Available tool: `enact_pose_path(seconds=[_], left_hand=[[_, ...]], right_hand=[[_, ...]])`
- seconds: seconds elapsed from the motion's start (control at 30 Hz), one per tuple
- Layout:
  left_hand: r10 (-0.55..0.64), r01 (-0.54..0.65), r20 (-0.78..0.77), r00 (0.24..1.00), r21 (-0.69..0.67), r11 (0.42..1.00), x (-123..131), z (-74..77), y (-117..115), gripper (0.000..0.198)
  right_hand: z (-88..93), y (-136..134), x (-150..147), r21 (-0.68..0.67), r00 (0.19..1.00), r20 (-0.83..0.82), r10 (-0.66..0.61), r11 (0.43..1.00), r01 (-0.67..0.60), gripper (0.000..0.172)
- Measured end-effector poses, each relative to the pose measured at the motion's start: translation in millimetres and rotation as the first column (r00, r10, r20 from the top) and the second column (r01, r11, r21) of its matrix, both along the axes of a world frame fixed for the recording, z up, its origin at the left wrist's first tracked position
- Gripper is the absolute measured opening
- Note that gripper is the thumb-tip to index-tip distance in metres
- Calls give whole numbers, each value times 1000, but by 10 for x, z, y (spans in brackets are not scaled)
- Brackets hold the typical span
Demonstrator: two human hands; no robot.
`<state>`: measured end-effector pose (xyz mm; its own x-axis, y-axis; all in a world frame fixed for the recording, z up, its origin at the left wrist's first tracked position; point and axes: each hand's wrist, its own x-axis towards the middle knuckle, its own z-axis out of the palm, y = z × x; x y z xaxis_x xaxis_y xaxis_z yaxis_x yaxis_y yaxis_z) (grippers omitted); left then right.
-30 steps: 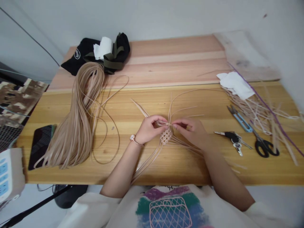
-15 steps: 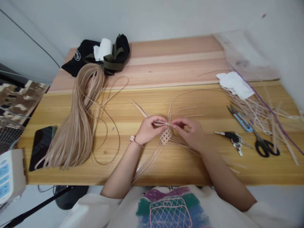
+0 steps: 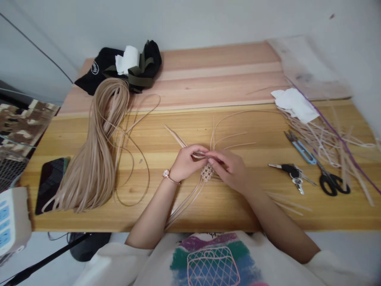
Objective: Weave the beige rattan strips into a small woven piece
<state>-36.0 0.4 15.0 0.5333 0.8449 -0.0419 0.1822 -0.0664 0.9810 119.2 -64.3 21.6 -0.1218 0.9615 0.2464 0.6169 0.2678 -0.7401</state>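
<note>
A small woven patch of tan strips (image 3: 206, 172) lies on the wooden table (image 3: 190, 206) in front of me, with loose strip ends (image 3: 229, 137) fanning away from it and more trailing toward the front edge. My left hand (image 3: 187, 163), with a watch on its wrist, pinches strips at the top left of the patch. My right hand (image 3: 230, 169) is closed on strips at the patch's top right and partly covers it. Fingertips of both hands meet just above the weave.
A thick bundle of tan strips (image 3: 98, 151) lies at the left, beside a dark phone (image 3: 50, 180). Black cap and bag with tissue (image 3: 125, 65) sit at the back. Keys (image 3: 293, 172), black scissors (image 3: 330, 182), blue snips (image 3: 299, 147), white tissue (image 3: 294, 104) and strip offcuts lie at the right.
My right hand has slid left and down over the woven patch, closer to my left hand. The left hand has stayed where it was.
</note>
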Motion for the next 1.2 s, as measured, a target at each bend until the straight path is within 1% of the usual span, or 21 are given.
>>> enact_pose_path(seconds=[0.13,0.23,0.3,0.37,0.47,0.57,0.63,0.7,0.8,0.87,0.97,1.0,1.07,1.13,1.2], left_hand=[[-5,6,-28,1000,34,999,0,14,-4,17],[-9,15,-62,998,93,996,0,30,-13,16],[-11,22,-82,997,134,991,1,39,-17,16],[-11,26,-94,995,167,986,3,43,-17,14],[-23,40,-96,995,175,984,8,44,-16,14],[-37,49,-85,996,141,989,15,54,-19,14],[-28,37,-73,997,120,992,18,63,-24,15],[-20,27,-70,997,103,994,18,66,-27,14],[-22,28,-85,996,80,996,11,44,-21,13],[-14,20,-81,997,67,998,3,21,-10,16],[8,-7,-41,999,31,1000,-8,4,13,21],[8,-8,-23,1000,14,1000,-12,8,20,22],[7,-7,6,1000,-3,1000,-16,26,31,24],[10,-10,15,1000,2,1000,-17,46,37,21],[17,-17,25,1000,4,1000,-16,53,37,15]], right_hand=[[2,-5,-93,34,992,-12,-127,991,127,14],[11,-3,-140,21,972,-22,-234,972,234,10],[27,4,-143,5,964,1,-264,964,264,10],[44,16,-129,-4,973,51,-227,974,227,13],[44,46,-98,-40,991,82,-107,993,111,16],[11,78,-82,-56,999,-12,-36,998,35,16],[-1,87,-88,-38,996,-82,-32,999,29,16],[14,79,-108,17,992,-118,-42,999,44,15],[87,38,-152,135,987,-158,2,991,20,15],[155,4,-175,181,983,-178,41,984,-8,14],[272,-23,-176,141,974,-217,62,990,-31,15],[312,-20,-166,117,970,-229,81,992,-55,17],[376,6,-137,102,957,-241,163,985,-142,23],[394,52,-105,130,936,-240,258,964,-233,29],[348,100,-81,152,912,-277,303,951,-270,34]])
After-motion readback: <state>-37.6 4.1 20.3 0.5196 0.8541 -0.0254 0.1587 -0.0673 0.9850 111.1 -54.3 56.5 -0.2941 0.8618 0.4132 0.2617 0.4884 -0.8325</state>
